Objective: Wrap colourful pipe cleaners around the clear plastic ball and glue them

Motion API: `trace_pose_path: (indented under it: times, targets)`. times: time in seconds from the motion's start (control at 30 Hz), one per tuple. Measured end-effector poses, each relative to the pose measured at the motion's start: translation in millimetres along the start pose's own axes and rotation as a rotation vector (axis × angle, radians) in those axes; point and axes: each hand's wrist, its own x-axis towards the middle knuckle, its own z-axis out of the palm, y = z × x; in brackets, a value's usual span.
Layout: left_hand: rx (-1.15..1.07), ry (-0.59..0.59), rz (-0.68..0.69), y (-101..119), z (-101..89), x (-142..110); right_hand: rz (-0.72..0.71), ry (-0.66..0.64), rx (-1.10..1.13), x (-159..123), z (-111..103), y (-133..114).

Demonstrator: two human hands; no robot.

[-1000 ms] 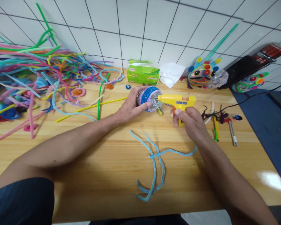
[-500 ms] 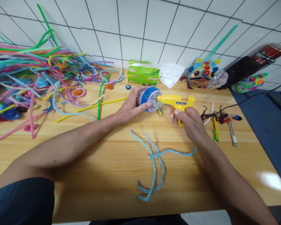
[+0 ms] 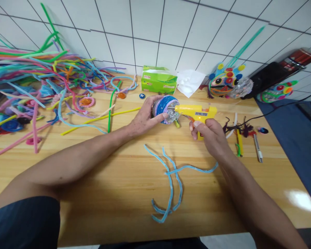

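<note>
My left hand [image 3: 149, 116] is wrapped round a clear plastic bottle piece [image 3: 166, 108] banded with blue and lilac pipe cleaners, lying on its side just above the table. In my right hand [image 3: 209, 133] is a yellow hot glue gun [image 3: 197, 111], a finger at its orange trigger. The gun's nozzle points left and reaches the bottle piece's near end; whether it touches, I cannot tell. Several light blue pipe cleaners [image 3: 171, 183] lie crossed on the table below my hands.
Tangled pipe cleaners [image 3: 41, 79] fill the table's left side. Against the wall stand a green tissue pack [image 3: 158, 82], white paper [image 3: 189, 83] and decorated figures [image 3: 224, 81]. A black cord [image 3: 274, 110] runs in from the right, near a utility knife [image 3: 258, 148].
Almost nothing differs. Both hands, the bottle piece and the glue gun keep nearly the same place, with only a tiny shift of the gun to the right.
</note>
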Motion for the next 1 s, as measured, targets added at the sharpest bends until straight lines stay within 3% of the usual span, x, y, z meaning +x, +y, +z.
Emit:
trace_pose_path:
  times: [1.0]
  targets:
    - [-0.010, 0.000, -0.010, 1.1, 0.3, 0.1, 0.003, 0.009, 0.018, -1.1, 1.6, -0.5]
